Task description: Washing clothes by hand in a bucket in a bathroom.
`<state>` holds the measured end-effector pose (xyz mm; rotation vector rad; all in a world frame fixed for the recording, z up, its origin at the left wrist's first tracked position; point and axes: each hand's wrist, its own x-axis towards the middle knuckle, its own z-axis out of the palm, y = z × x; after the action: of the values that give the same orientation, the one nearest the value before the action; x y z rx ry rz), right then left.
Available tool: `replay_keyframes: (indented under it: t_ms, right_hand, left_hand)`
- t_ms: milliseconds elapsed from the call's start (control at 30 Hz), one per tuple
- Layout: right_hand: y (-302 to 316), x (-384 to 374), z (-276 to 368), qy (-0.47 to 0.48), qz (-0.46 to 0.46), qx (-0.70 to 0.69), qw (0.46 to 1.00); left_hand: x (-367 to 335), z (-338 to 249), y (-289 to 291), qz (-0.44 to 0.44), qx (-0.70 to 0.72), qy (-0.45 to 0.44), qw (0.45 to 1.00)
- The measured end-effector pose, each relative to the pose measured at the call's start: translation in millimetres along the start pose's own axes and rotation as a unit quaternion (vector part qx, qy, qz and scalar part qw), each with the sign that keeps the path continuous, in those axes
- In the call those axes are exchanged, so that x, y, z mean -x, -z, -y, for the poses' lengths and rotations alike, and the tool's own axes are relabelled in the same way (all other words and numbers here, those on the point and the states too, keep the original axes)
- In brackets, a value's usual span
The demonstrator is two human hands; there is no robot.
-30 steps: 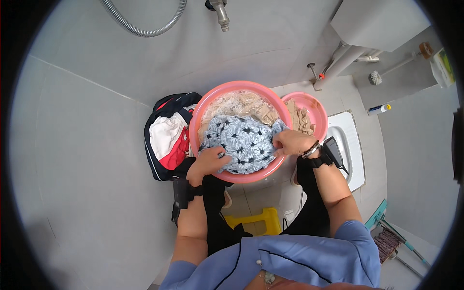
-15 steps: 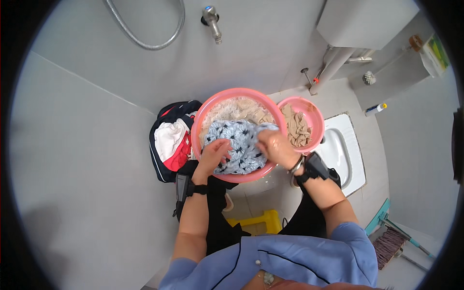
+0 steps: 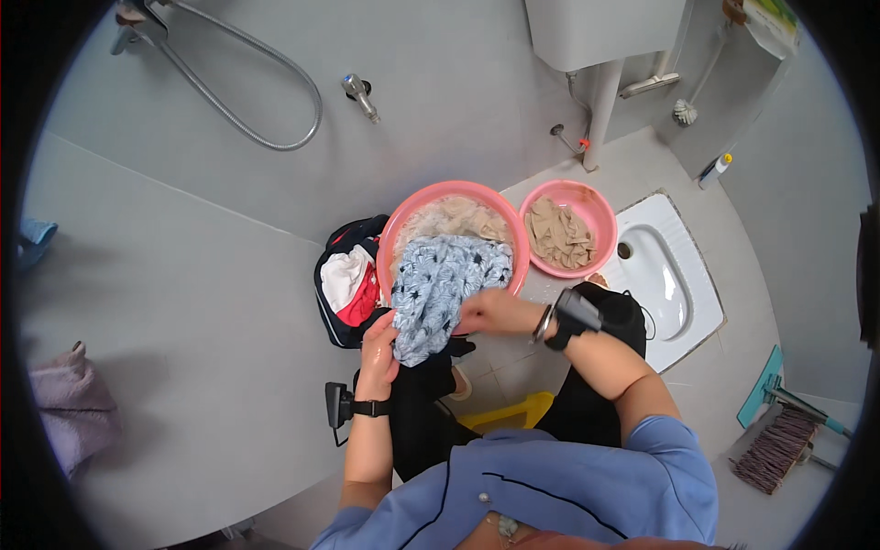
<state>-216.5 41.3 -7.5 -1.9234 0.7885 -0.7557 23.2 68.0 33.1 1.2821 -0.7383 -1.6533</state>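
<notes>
A light blue garment with a dark flower pattern [image 3: 440, 284] is draped over the near rim of the large pink basin [image 3: 519, 220]. Its upper part lies on the suds and beige cloth [image 3: 458, 216] inside, and its lower end hangs out toward me. My left hand [image 3: 378, 353] pinches the garment's left edge beside the rim. On its right edge my right hand [image 3: 490, 313] is closed, with the fingertips partly hidden. Each wrist wears a dark strapped device.
Left of the basin, a dark bag [image 3: 332, 316] holds white and red clothes. A smaller pink basin [image 3: 598, 207] with beige cloth stands to the right, beside a squat toilet [image 3: 665, 275]. A yellow stool [image 3: 513, 414] is below me; a broom [image 3: 777, 449] leans at the lower right.
The garment has been pulled toward me and now hangs over the near rim. Both hands came nearer, the left one now at its edge. The view has shifted.
</notes>
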Motion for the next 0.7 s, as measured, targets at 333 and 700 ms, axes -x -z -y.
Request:
replay_keyframes:
  t_ms: [333,700]
  right_hand:
    - [18,-26,-100,-0.214,-0.228,0.141,0.939]
    - [-21,-35,-57,0.035,-0.023,0.200,0.979]
  left_hand:
    - [65,-63,-21,-0.007,-0.058,-0.043,0.997]
    - [92,-103,-31,0.006,-0.012,-0.089,0.996]
